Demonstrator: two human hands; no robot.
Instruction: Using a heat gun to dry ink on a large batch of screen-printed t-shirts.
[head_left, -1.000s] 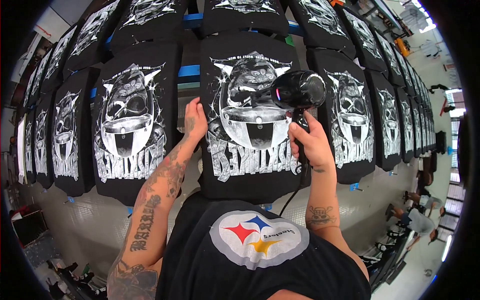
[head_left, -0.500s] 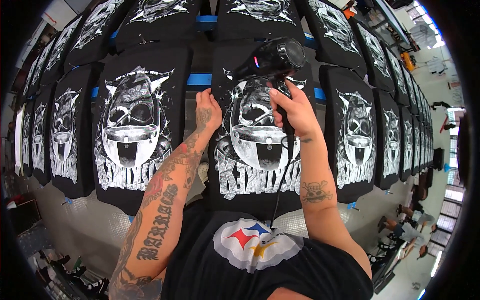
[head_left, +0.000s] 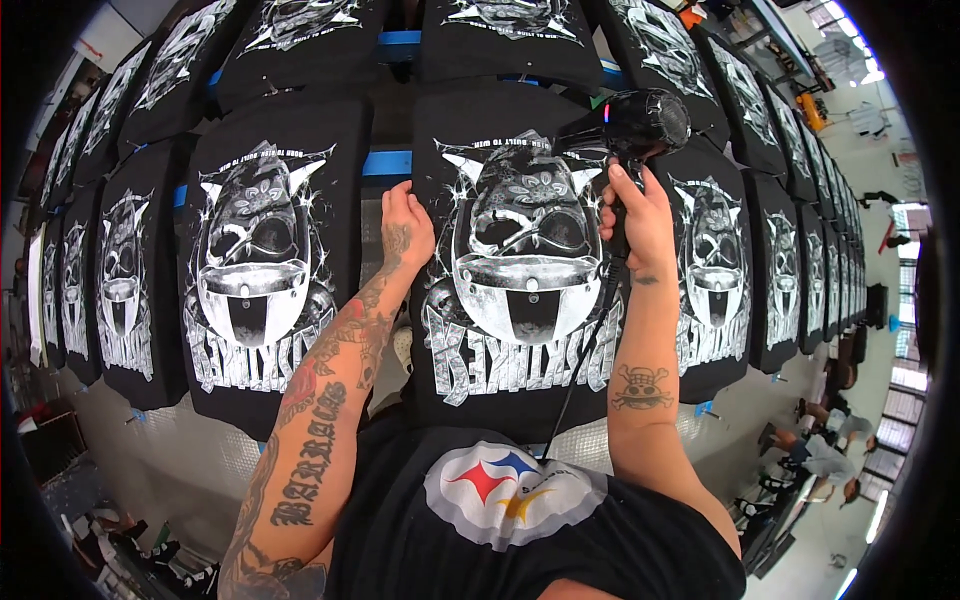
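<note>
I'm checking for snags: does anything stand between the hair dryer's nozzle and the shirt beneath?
Nothing visible does: the left hand is by the left edge of the shirt, and the cord runs below the hair dryer in the right hand.

The right hand [head_left: 637, 215] holds a black dryer [head_left: 645, 125] above the far right corner of the middle shirt [head_left: 520, 270]. The left hand [head_left: 408, 230] is at its left edge. The cord [head_left: 577, 382] runs toward its near edge.

Right hand [head_left: 641, 212] partly hides hair dryer handle [head_left: 618, 238]; cord [head_left: 578, 382] (black) vanishes behind wearer's top [head_left: 395, 510] at near edge of printed shirt [head_left: 522, 265].
</note>
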